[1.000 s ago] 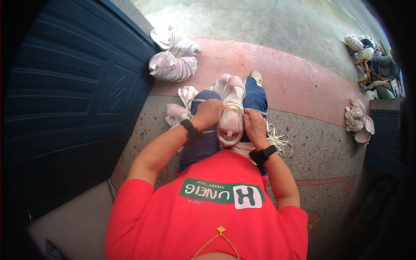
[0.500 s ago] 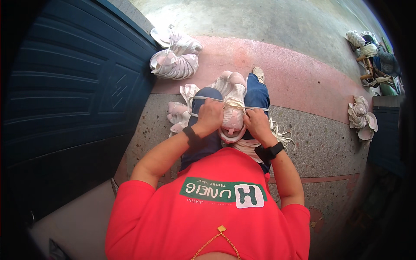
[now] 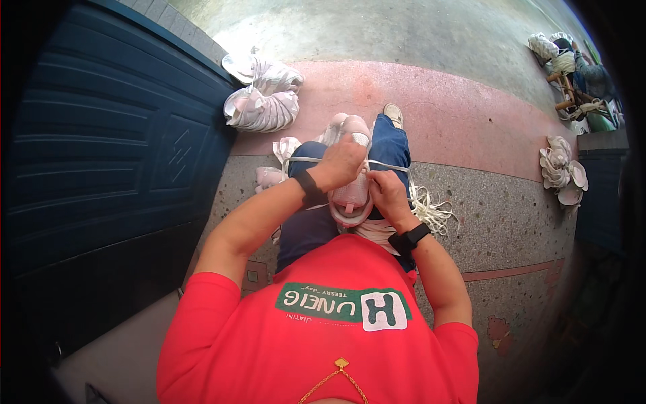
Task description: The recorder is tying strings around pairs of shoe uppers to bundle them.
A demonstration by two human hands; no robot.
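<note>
A pink and white shoe (image 3: pixel 350 198) rests between my knees, its heel toward me. My left hand (image 3: pixel 341 163) is closed over the upper part of the shoe; its fingertips are partly hidden, and a white shoelace (image 3: pixel 305 159) runs out from it to the left. On the right side of the shoe opening, my right hand (image 3: pixel 388 191) pinches the lace, which stretches on across my right knee. More pale pink shoe parts (image 3: pixel 269 177) lie beside my left leg, with another one beyond the shoe's toe.
A bundle of white loose laces (image 3: pixel 431 212) hangs beside my right leg. Stacked white and pink shoe uppers (image 3: pixel 262 101) stand by the dark blue door (image 3: pixel 114 155). Another pile (image 3: pixel 562 172) sits at the right. A person (image 3: pixel 592 77) is at the far right among shoe parts.
My left hand has moved from the left of the shoe to the right and forward, over the shoe. The lace, pulled taut across before, now hangs looser. My right hand has shifted slightly left.
</note>
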